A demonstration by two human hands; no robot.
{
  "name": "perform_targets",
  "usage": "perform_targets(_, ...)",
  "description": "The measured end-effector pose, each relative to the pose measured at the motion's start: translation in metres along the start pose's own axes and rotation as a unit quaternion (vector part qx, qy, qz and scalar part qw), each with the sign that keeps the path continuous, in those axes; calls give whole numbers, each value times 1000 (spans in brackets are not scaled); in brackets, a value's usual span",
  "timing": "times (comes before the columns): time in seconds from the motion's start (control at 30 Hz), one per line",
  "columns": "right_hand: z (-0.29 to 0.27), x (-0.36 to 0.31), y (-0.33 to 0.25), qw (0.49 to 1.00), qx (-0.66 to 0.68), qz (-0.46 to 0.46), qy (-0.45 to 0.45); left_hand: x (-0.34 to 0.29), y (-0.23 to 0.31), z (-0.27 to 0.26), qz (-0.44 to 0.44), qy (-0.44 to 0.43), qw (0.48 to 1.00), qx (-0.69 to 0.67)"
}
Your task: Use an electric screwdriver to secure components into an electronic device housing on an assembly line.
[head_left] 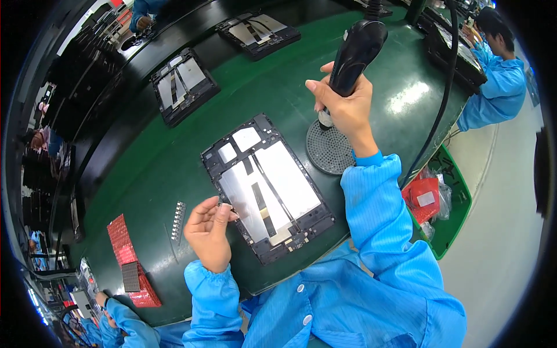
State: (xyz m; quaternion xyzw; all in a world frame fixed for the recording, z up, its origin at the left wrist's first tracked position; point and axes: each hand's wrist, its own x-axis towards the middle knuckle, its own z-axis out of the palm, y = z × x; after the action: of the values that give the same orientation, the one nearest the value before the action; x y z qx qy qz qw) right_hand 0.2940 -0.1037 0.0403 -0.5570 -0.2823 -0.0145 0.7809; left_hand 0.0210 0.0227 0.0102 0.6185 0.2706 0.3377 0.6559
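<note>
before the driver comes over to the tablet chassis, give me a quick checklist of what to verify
1. Right hand has a firm grip on the black electric screwdriver: ok.
2. Driver tip sits on the round perforated screw tray: ok.
3. A screw is on the tip: cannot tell.
4. Left hand steadies the open tablet chassis at its left edge: ok.
5. Chassis lies flat on the green mat: ok.
6. Driver cable hangs away from the chassis: ok.
</note>
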Motion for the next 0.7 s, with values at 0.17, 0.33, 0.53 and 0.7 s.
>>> perform_targets(0.17, 2, -1, 3, 1000, 18, -5, -6, 4, -3, -18, -48, 28, 997, -54)
perform_targets(0.33, 6, -6, -8, 998, -55, 12, 14, 6, -6, -35, -124, 26, 985, -115)
perform_targets(0.53, 21, -14, -37, 998, 23, -64, -8, 14, 3, -34, -187, 1, 981, -47)
perform_targets(0.7, 65, -42, -58, 994, 79, -38, -68, 21, 3, -35, -145, -32, 987, 61)
